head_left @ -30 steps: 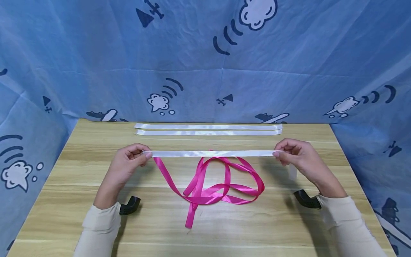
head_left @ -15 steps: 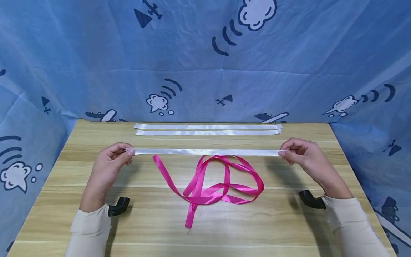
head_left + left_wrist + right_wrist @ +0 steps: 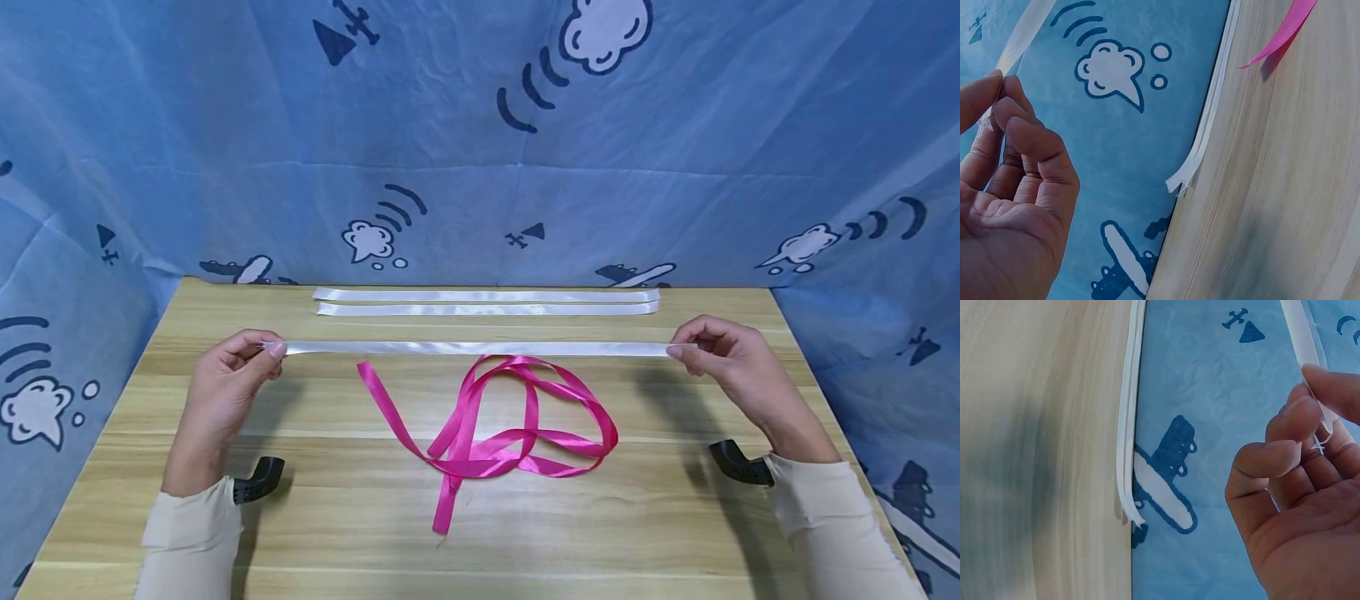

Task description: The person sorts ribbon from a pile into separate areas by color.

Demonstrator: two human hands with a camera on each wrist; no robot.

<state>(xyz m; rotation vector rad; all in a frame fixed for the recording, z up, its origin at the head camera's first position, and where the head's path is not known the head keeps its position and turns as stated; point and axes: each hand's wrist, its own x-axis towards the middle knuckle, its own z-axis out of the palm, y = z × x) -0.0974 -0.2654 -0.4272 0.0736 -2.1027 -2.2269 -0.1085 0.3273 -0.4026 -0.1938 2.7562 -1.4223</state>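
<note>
A white satin ribbon (image 3: 480,348) is stretched straight from side to side above the table. Its left end is pinched between thumb and fingers of my left hand (image 3: 225,383). My right hand (image 3: 738,367) pinches the other end, and in the right wrist view a short frayed tail of the ribbon (image 3: 1300,337) pokes out past the fingertips. Below the taut strip, in the head view, a long pink ribbon (image 3: 491,468) lies in loose loops on the table, one end reaching toward the left and another toward the front.
Two more white ribbons (image 3: 487,309) lie flat and parallel along the back of the wooden table (image 3: 570,533). Behind and at both sides hangs a blue printed cloth (image 3: 450,125). A black wrist device (image 3: 258,481) sticks out from the left sleeve, another (image 3: 738,463) from the right.
My hands have spread apart, the left moving farther left and the right a little to the right. More of the white ribbon shows between them, raised slightly. The pink ribbon stays put.
</note>
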